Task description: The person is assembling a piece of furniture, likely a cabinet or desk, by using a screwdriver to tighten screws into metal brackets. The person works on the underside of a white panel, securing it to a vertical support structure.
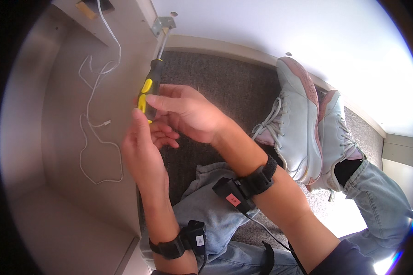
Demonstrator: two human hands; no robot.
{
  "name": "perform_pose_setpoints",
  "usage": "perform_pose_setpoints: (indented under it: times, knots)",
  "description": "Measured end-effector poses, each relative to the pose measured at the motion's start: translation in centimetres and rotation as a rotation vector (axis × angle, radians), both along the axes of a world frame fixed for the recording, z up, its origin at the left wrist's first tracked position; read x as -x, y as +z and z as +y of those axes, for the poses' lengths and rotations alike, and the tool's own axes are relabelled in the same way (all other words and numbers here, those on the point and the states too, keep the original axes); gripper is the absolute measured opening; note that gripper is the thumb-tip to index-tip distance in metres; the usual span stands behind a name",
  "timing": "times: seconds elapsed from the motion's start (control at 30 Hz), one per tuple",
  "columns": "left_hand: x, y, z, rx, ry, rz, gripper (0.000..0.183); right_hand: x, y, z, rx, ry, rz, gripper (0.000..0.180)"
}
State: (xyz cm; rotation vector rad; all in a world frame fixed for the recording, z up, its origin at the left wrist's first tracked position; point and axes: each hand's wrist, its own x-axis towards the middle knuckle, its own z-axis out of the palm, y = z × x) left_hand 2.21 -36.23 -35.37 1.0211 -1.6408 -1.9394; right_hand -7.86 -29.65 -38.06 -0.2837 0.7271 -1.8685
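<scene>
A screwdriver (pixel 153 74) with a black-and-yellow handle slants upward between my hands. Its steel shaft reaches a metal corner bracket (pixel 163 24), where the tip meets the bracket's underside; the screw there is too small to make out. My right hand (pixel 189 113) grips the handle from the right, thumb along its side and fingers partly hidden behind. Around the butt end is my left hand (pixel 143 147), its thumb against the handle and its fingertips curled past the other side. The bracket joins a cabinet side panel (pixel 130 68) to a white panel (pixel 227 20).
Inside the open cabinet (pixel 62 213) hangs a loose white cable (pixel 89 92) with a small plug (pixel 106 122). Grey carpet (pixel 220 75) lies below my hands. White sneakers (pixel 296 130) rest against the white panel. Black wrist devices (pixel 251 185) trail cords along my arms.
</scene>
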Motion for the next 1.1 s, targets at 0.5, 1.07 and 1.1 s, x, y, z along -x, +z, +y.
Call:
perform_pose_setpoints:
  times: [0.5, 1.07, 1.1]
  knots:
    - [0.5, 0.4, 0.6, 0.366, 0.034, -0.065, 0.035, -0.1, -0.4, -1.0, -0.266, -0.209, 0.182, 0.051]
    - [-0.2, -0.3, -0.6, 0.415, -0.06, -0.07, 0.039, -0.2, -0.2, -1.4, -0.297, -0.264, 0.042, 0.058]
    - [-0.1, -0.1, -0.5, 0.413, -0.064, -0.071, 0.039, 0.0, -0.7, -1.2, -0.299, -0.267, 0.039, 0.058]
